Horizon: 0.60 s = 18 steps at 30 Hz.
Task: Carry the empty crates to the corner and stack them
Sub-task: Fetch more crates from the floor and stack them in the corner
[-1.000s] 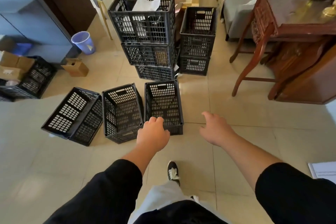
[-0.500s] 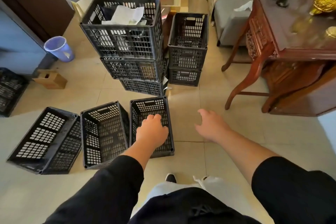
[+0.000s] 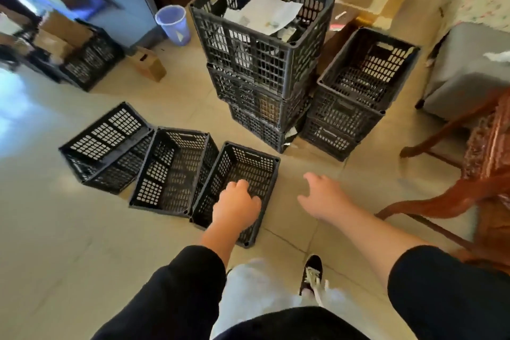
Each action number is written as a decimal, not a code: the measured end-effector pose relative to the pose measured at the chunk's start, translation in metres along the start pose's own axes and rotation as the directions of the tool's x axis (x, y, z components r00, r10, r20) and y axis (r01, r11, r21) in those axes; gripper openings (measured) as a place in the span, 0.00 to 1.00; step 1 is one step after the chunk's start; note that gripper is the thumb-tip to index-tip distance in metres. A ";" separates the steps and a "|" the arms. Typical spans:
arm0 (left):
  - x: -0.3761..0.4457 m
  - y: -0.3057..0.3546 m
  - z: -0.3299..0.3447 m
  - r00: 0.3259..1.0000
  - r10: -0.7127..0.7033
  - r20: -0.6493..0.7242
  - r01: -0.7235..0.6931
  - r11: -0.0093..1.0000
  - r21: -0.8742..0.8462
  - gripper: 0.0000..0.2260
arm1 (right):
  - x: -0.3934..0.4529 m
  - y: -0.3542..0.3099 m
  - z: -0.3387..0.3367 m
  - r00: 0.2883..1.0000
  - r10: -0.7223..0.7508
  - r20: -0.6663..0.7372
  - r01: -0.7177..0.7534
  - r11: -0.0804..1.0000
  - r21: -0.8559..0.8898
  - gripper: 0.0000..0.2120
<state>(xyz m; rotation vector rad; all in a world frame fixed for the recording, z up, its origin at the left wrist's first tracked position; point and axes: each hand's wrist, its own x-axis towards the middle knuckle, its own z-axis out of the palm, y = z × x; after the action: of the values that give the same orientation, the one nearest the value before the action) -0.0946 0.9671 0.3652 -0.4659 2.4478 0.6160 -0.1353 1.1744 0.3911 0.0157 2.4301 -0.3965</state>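
Three empty crates lie side by side; the left hand [image 3: 236, 208], fingers loosely curled and holding nothing, and the spread, empty right hand [image 3: 321, 196] flank the nearest crate [image 3: 242, 171], where a one-sided grab risks tipping it against the middle crate [image 3: 176, 168].

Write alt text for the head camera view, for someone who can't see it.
A person's left hand reaches over the nearest of three empty black plastic lattice crates on a beige tiled floor, right hand open beside it. Behind stand two stacks of black crates, the taller topped with papers.

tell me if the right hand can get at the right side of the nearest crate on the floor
Probably yes. The right hand hangs open over bare tile just beside the nearest crate, with nothing between them. The left hand is over the crate's near end.
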 end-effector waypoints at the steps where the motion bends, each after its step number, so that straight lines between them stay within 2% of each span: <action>1: 0.000 -0.001 0.001 0.999 -0.050 -0.008 0.050 0.998 -0.043 0.25 | 0.010 -0.001 -0.004 0.999 -0.023 0.028 0.024 0.999 -0.026 0.31; 4: 0.005 -0.015 0.005 0.978 -0.208 -0.020 0.201 0.962 -0.183 0.26 | 0.041 -0.016 -0.011 0.990 -0.103 0.092 0.112 0.989 -0.094 0.32; 8: 0.024 -0.045 0.011 0.930 -0.366 0.001 0.337 0.853 -0.398 0.26 | 0.089 -0.052 -0.011 0.969 -0.173 0.177 0.202 0.966 -0.160 0.31; 18: 0.091 -0.108 0.021 0.833 -0.543 0.110 0.489 0.625 -0.608 0.21 | 0.210 -0.128 0.001 0.941 -0.172 0.292 0.247 0.937 -0.245 0.29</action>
<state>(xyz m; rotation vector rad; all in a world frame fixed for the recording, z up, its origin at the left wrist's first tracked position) -0.1078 0.8714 0.2605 -1.4339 1.9595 1.1455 -0.3126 1.0326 0.2951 -0.4019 2.2032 -0.1346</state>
